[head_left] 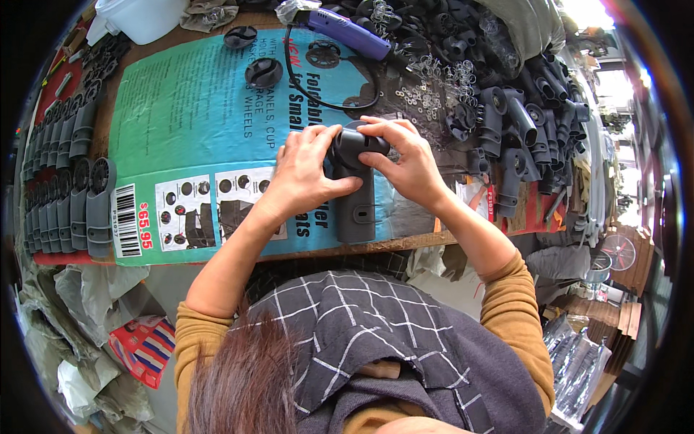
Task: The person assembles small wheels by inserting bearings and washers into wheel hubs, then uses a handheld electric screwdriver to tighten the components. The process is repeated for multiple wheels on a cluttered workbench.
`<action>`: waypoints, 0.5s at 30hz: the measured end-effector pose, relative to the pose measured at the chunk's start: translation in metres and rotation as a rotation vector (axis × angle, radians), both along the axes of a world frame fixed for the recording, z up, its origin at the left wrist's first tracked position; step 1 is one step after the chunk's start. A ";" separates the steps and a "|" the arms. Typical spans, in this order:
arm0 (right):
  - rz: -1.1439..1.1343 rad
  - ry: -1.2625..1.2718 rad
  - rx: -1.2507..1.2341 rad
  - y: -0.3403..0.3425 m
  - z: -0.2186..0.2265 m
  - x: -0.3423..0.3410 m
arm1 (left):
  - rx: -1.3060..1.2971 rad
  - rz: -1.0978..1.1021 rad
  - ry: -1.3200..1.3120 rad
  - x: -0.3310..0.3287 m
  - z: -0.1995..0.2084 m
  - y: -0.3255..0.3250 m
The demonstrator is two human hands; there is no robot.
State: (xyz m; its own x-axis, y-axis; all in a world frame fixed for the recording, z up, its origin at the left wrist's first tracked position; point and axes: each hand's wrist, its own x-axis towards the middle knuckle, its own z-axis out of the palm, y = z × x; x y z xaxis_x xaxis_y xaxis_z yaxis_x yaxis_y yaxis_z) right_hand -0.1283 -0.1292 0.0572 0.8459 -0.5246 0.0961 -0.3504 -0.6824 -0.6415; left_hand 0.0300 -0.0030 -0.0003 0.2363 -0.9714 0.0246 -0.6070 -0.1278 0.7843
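Note:
A dark grey plastic tube fitting [356, 217] with a rounded head lies on the printed cardboard sheet [163, 137], its slotted end toward me. My left hand [309, 170] grips the fitting from the left, fingertips at its round head and thumb along its side. On that head sits a black round cap [351, 147], held by the thumb and fingers of my right hand [406, 160]. My fingers partly hide where the cap meets the fitting. Two loose black round knobs [263, 73] lie farther up the sheet.
A purple electric screwdriver [350, 35] with a looped black cable lies at the back. Metal springs [457, 74] and small pale rings [419, 98] are scattered right of it. Grey fittings [531, 134] are heaped at the right; similar fittings [63, 210] stand in rows at the left.

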 end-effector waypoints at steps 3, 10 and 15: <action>0.062 0.015 0.053 -0.007 -0.005 0.000 | -0.020 0.012 0.058 0.002 -0.003 -0.002; 0.052 0.125 0.266 -0.014 -0.009 -0.003 | 0.080 -0.078 0.174 0.016 0.006 -0.012; 0.019 0.061 0.442 -0.013 -0.018 0.000 | 0.225 -0.140 0.122 0.021 0.028 -0.024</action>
State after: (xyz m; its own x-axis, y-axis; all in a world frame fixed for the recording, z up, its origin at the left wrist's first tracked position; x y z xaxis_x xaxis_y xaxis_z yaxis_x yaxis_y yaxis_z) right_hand -0.1287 -0.1419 0.0390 0.8530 -0.4882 -0.1846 -0.3869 -0.3540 -0.8515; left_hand 0.0514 -0.0274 0.0276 0.0878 -0.9725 -0.2157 -0.5338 -0.2287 0.8141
